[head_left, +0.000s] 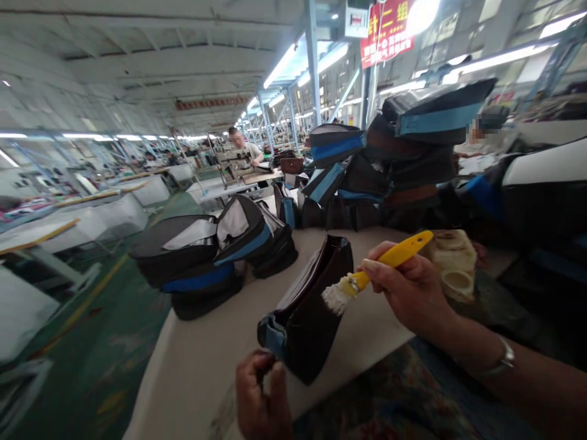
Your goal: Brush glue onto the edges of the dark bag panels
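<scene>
Watching remotely: pale counter (pixel 192 366), dark open case (pixel 316 339) sitting on it, my left hand (pixel 262 397) at its near left end (can't tell if those fingers grip), my right hand (pixel 413 293) clamped on a yellow brush (pixel 397 253).

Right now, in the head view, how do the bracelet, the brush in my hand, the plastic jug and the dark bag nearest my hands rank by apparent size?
1. Dark bag
2. Brush and plastic jug: too close to rank; one longer, the other wider
3. Bracelet
</scene>
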Tool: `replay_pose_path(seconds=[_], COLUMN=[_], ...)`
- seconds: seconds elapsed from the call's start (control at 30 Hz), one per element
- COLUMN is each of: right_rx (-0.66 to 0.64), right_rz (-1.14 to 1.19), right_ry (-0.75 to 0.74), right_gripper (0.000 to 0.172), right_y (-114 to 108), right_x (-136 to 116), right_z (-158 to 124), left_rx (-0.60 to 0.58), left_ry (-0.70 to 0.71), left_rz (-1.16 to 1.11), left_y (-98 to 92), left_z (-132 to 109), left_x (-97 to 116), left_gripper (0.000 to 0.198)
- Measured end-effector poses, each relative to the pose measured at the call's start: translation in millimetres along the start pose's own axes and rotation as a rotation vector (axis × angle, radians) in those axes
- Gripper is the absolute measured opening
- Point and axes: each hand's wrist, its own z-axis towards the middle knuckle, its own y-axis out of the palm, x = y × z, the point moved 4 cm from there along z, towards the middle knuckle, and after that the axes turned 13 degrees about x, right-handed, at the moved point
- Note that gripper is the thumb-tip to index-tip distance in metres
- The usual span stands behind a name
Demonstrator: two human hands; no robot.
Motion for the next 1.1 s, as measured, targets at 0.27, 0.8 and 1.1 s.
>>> replay_pose_path(seconds=[0.27, 0.8, 1.1], right_rx=[0.032, -0.224, -0.413], right_rz=[-0.020, -0.288, -0.354], right_ry=[-0.023, -0.898, -1.072], right_gripper=[0.014, 0.006, 0.003], right_y=[-1.7, 58.2, 56.9], right_x=[-0.8, -47.1, -44.7], right_z=[-12.1, 17.9, -4.0], left_rx=[-0.003, -0.439, -0.422], left_ry=[0.105, -0.319, -0.345], left_rz=[-0.166, -0.469, -0.479], left_y=[40.2, 37.6, 36.2], left_z=[21.9, 58.1, 60.4], left_x=[34.9, 98.6, 96.6], left_gripper=[0.028, 0.037, 0.036])
